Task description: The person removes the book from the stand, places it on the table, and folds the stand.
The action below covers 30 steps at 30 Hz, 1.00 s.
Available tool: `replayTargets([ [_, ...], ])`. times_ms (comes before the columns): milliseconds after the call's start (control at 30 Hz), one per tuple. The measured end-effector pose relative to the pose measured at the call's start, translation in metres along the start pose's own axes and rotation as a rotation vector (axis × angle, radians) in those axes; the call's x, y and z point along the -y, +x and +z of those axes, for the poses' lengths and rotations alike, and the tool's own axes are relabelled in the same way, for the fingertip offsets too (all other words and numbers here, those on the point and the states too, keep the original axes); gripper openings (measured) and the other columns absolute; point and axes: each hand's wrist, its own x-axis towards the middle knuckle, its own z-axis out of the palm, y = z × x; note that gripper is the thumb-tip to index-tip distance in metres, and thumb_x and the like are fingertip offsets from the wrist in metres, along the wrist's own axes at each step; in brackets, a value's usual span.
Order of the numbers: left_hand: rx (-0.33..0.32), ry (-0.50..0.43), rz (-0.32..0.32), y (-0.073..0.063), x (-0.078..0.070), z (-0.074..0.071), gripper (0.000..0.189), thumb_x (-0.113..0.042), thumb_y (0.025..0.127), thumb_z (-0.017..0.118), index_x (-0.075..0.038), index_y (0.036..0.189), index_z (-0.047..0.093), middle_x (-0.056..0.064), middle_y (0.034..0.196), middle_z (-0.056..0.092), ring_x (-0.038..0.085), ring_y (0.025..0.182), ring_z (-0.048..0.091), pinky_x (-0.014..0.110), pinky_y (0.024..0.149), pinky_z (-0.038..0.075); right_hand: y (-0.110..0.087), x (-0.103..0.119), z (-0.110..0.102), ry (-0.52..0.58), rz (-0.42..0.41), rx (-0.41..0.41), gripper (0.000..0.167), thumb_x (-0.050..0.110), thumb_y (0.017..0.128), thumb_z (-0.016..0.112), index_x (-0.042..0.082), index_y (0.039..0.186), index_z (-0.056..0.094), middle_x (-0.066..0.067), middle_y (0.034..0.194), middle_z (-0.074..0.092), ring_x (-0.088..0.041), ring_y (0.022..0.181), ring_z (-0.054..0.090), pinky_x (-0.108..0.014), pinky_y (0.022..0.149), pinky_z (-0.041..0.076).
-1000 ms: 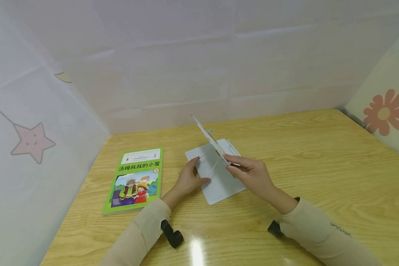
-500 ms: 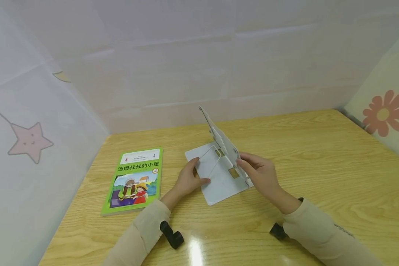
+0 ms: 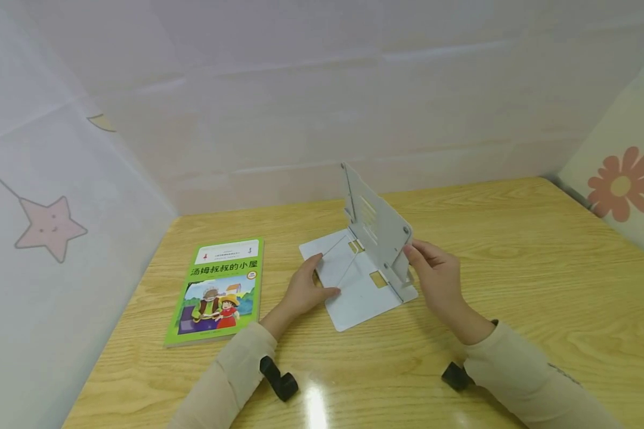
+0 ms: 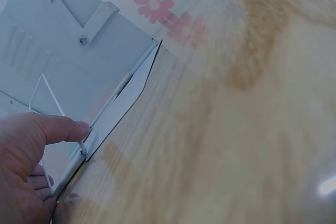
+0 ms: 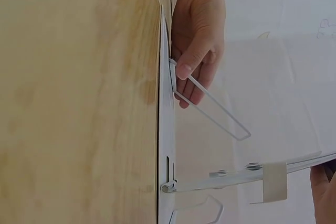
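A white metal book stand [image 3: 389,229] stands part-unfolded on the table, its panel raised and tilted above a flat base plate [image 3: 354,307]. My left hand [image 3: 300,289] grips the near left edge of the base, thumb and fingers at the two ends of a thin wire support [image 5: 220,106]. That support slants up from the base, its tip apart from the panel in the right wrist view. At the panel's near right edge, my right hand [image 3: 440,280] pinches it between thumb and fingers; some of those fingers are hidden behind it.
A green-bordered picture book [image 3: 220,298] lies flat left of the stand, close to my left forearm. The wooden table [image 3: 536,268] meets pale printed wall sheets [image 3: 300,101] at the back and sides.
My right hand has moved right and slightly down, swinging the panel back from its lean over the base to a more upright tilt. The left hand and base have stayed put.
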Motion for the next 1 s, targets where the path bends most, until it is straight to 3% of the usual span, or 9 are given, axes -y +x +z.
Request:
replayTargets([
  [200,-0.002,0.016,-0.005,-0.0003,-0.0002,0.0006,0.079,-0.022,0.066,0.075,0.003,0.129,0.033,0.017,0.131,0.035,0.028,0.119,0.031,0.036,0.098,0.025,-0.0003,0.0000,-0.0006,0.091,0.041,-0.083,0.018,-0.004,0.084,0.050,-0.019,0.091,0.056,0.004,0.080,0.064,-0.009,0.072,0.060,-0.020,0.065,0.049],
  [433,0.001,0.026,-0.022,0.0000,-0.0025,0.0005,0.079,-0.022,0.066,0.074,0.002,0.129,0.032,0.017,0.131,0.034,0.029,0.120,0.030,0.037,0.098,0.025,0.0001,-0.0011,-0.0033,0.223,0.061,-0.152,0.015,0.000,0.085,0.050,-0.007,0.089,0.062,-0.004,0.081,0.064,-0.013,0.077,0.061,-0.024,0.070,0.048],
  [733,0.019,0.045,-0.023,0.0009,-0.0043,0.0015,0.079,-0.024,0.068,0.074,0.003,0.129,0.032,0.017,0.132,0.033,0.028,0.120,0.030,0.036,0.097,0.026,0.0011,0.0001,-0.0044,0.259,0.080,-0.175,0.018,0.002,0.086,0.049,-0.011,0.091,0.060,-0.005,0.082,0.064,-0.014,0.078,0.061,-0.025,0.070,0.047],
  [1000,0.043,0.080,-0.040,0.0019,-0.0063,0.0027,0.080,-0.025,0.069,0.073,0.003,0.130,0.030,0.017,0.133,0.031,0.028,0.121,0.028,0.036,0.098,0.025,0.0016,0.0001,-0.0042,0.270,0.080,-0.185,0.014,0.002,0.085,0.050,-0.002,0.086,0.064,-0.005,0.080,0.064,-0.013,0.075,0.061,-0.025,0.069,0.048],
])
